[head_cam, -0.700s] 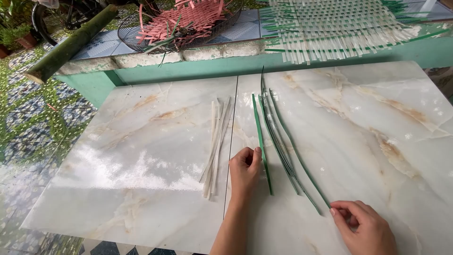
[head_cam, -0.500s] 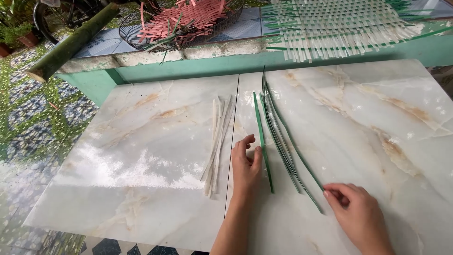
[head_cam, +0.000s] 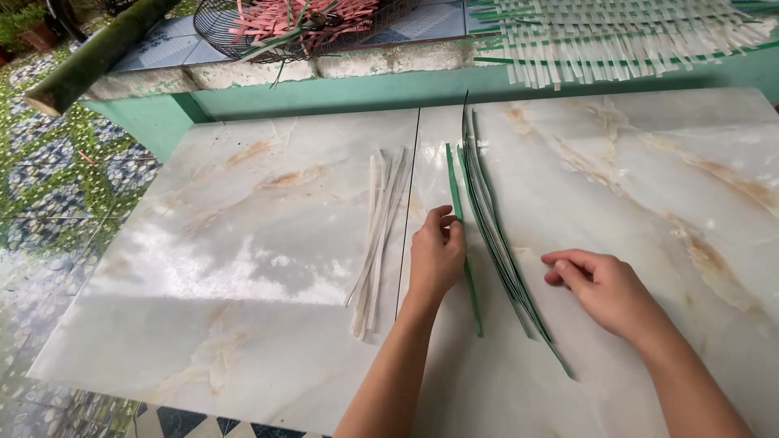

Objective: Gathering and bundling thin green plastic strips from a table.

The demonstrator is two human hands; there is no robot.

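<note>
My left hand rests on the marble tabletop, its fingertips pressing on a single green strip that lies lengthwise. Just to the right lies a bundle of several long green strips, fanned slightly. My right hand hovers beside that bundle, fingers loosely curled, index pointing toward the strips, holding nothing. A small pile of pale cream strips lies left of my left hand.
A partly woven mat of white and green strips lies on the ledge behind the table. A dark wire basket with pink strips stands at the back left. A thick bamboo pole leans at far left above patterned floor tiles.
My right hand has moved up and left from the table's front edge to the green bundle. My left hand shifted slightly onto the single green strip.
</note>
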